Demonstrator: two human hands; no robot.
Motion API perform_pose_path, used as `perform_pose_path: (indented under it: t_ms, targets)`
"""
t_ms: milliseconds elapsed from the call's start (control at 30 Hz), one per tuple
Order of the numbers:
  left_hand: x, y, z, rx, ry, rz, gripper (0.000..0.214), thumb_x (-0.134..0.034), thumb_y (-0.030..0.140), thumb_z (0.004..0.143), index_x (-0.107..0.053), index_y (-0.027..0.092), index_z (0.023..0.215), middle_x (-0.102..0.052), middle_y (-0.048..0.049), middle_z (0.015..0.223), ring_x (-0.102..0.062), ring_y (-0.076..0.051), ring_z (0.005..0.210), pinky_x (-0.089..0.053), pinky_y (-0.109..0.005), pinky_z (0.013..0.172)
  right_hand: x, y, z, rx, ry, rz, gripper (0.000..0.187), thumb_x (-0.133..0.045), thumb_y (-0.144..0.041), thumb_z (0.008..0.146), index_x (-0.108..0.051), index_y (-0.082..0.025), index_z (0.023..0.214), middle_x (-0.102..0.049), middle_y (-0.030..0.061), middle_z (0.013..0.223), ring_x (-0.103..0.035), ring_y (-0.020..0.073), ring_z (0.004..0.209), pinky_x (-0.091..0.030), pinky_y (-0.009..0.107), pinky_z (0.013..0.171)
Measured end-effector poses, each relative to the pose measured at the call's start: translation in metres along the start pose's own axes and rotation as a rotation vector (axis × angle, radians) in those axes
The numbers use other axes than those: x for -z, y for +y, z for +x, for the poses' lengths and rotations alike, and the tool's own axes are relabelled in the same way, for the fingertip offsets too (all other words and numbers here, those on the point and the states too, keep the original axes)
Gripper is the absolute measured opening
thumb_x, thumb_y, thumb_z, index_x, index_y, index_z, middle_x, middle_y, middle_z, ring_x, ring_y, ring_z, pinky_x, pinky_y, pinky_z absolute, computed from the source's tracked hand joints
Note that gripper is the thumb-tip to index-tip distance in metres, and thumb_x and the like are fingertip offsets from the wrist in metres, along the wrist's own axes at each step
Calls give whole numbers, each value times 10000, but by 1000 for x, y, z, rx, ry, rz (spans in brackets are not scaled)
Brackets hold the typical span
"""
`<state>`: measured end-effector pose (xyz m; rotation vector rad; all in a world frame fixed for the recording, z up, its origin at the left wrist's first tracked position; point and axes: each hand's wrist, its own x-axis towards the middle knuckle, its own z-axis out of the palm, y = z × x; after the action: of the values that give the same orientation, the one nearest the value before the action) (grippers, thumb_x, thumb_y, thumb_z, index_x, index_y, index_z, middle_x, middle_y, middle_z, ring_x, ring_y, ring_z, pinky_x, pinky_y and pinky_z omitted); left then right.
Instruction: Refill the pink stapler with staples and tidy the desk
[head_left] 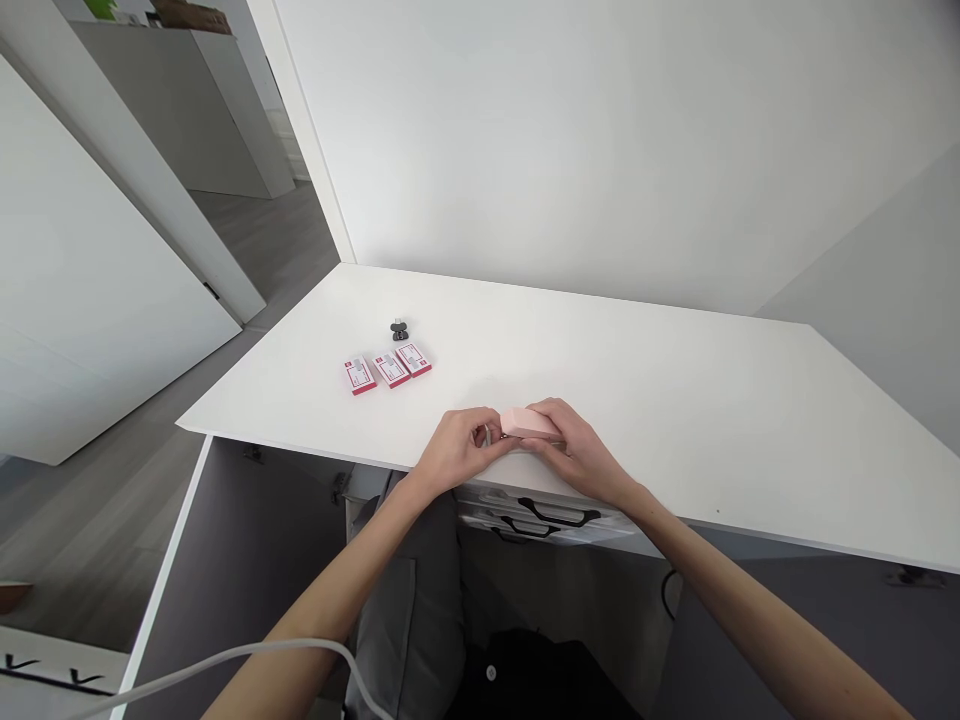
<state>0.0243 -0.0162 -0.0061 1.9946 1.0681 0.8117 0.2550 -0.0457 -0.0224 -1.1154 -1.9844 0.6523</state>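
You have both bare hands at the front edge of a long, white, smooth-topped table (637,370), meeting over a pale pink, rounded, block-shaped object (529,423). Your right hand (577,450) is clamped on that block, its fingers over the far side and upper right part and its thumb along the near side. Your left hand (461,440) is curled at the block's left end, with its thumb reaching along the lower near side; the curled fingers hide the contact, so you cannot really tell whether they grip the block or perhaps some small pale piece beside it. The block sits just above the tabletop near its front edge. To the left of your hands and farther back, three small, flat, white cardboard-like boxes with red edges (391,369) lie in a row, the right two close together and the leftmost slightly apart. Just behind them is a small dark gadget with a light-coloured tip (399,331). Below the tabletop you have drawer fronts with black bar handles (559,514), and a thin white cable (300,645) crosses in front of your left forearm.
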Motion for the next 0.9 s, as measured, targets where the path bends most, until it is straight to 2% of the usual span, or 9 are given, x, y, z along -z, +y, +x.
perform_pose_path:
  t_ms: [267,633,800,900]
  targets:
    - [-1,5,0,52,-11,-62,531,-744,635,904,-562,188,684,-514,47,640,-380,-106,617,-298,-266,598,3,1,-1,-49,-2,64,254,-607,-472,1078,-588,-271,1233,-679,95,1196,-640,287,1074,-530,440,923]
    - [-4,3,0,57,-16,-44,384,-749,580,920,-775,201,863,-605,34,703,-408,-109,615,-323,-265,594,5,-4,-2,-122,6,160,287,-586,-492,1077,-574,-265,1252,-677,71,1185,-650,262,1041,-536,405,923]
    - [-11,-2,2,44,-1,16,373,-769,599,906,-821,232,941,-653,32,707,-472,-116,613,-358,-263,604,4,2,-4,-148,13,203,363,-577,-527,1078,-535,-273,1333,-672,94,1276,-653,286,1151,-545,446,995]
    - [-17,-5,3,18,24,50,342,-779,580,910,-836,245,955,-670,28,709,-521,-125,633,-378,-267,623,4,6,-5,-125,14,230,348,-538,-534,1096,-513,-279,1331,-657,106,1311,-637,288,1215,-545,474,1035]
